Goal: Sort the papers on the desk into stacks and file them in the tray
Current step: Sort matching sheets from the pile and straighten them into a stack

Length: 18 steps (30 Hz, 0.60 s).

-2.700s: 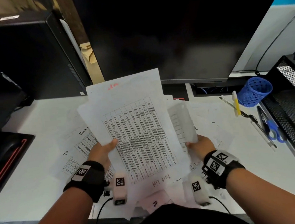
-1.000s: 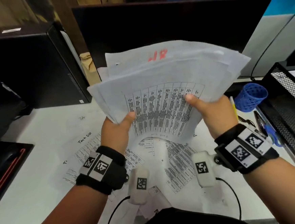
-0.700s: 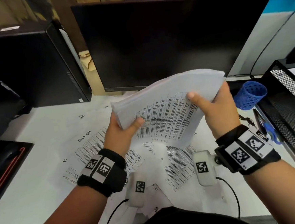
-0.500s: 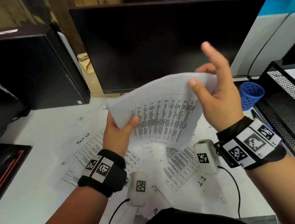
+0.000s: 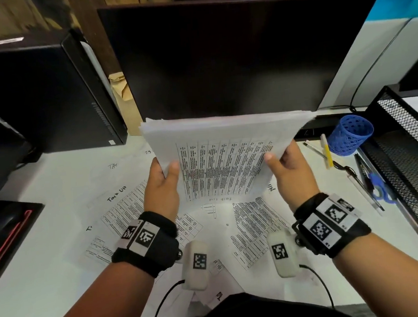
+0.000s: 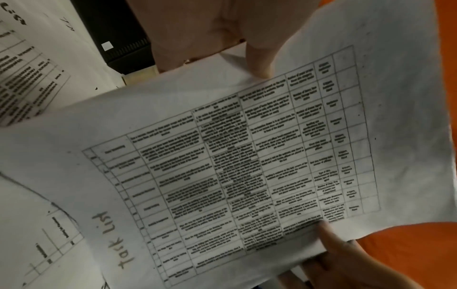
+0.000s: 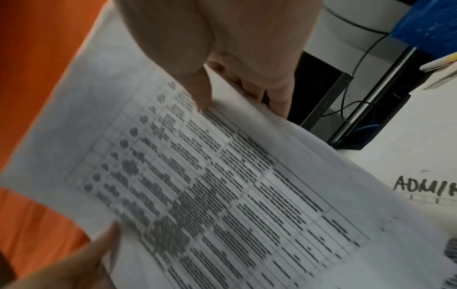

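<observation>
A stack of printed sheets (image 5: 224, 154) with a table on its top page hangs above the desk in front of the monitor. My left hand (image 5: 165, 170) grips its left edge, thumb on top and fingers hidden underneath. On the right edge my right hand (image 5: 278, 159) grips the same way. The left wrist view shows the top sheet (image 6: 235, 156) with "task list" handwritten on it. The stack (image 7: 235, 195) looks blurred in the right wrist view. More loose sheets (image 5: 253, 222) lie on the desk under my hands. The black mesh tray (image 5: 407, 147) stands at the right edge.
A dark monitor (image 5: 232, 56) rises right behind the stack, and a black computer tower (image 5: 40, 96) stands at the back left. A blue pen cup (image 5: 351, 134), pens and blue scissors (image 5: 378, 190) lie between the papers and the tray. A mouse pad (image 5: 5, 224) sits at left.
My hands gathered the sheets off the desk and lifted them. In the last half second my right hand, whose fingers had lifted off, took hold of the right edge again, and the sheets now line up.
</observation>
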Available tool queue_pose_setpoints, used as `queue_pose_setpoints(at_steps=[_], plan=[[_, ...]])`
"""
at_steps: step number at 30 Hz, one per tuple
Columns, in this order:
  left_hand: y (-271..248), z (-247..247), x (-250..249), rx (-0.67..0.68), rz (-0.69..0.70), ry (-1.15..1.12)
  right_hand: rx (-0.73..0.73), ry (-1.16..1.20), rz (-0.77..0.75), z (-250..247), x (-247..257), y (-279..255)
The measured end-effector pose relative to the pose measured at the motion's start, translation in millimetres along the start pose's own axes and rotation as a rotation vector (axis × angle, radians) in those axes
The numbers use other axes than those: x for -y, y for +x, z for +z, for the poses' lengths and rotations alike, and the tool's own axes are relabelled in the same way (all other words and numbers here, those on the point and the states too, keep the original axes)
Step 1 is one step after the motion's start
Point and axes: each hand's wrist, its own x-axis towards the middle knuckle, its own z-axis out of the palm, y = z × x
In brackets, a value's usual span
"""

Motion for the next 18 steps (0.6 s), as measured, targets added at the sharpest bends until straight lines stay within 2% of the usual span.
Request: queue_pose_setpoints(at_steps=[3,5,7,11,18], plan=[[-2.4,0.6,1.7,0.003,-0.019,-0.024,-0.067,-0.024,0.009,3.4,-3.7,-6.1],[-5.7,0.5,-0.3,0.015,0.03,-0.015,-0.093,-0.045,-0.035,3.3,-1.8,-6.9],[-10.0,2.5,-1.2,0.06,0.044,0.025,-0.069,-0.045,-0.045,4.2,-2.6,-9.0],[-12.9,9.4,13.6,0.108,0.015,0.083,-0.015,-0.082,0.032,11.9,-22.1,-17.0],[-8.8,15.8,11.5,0.047,-0.054,0.119,-0.034,-0.171,0.069,11.9,-33.3,-17.5]])
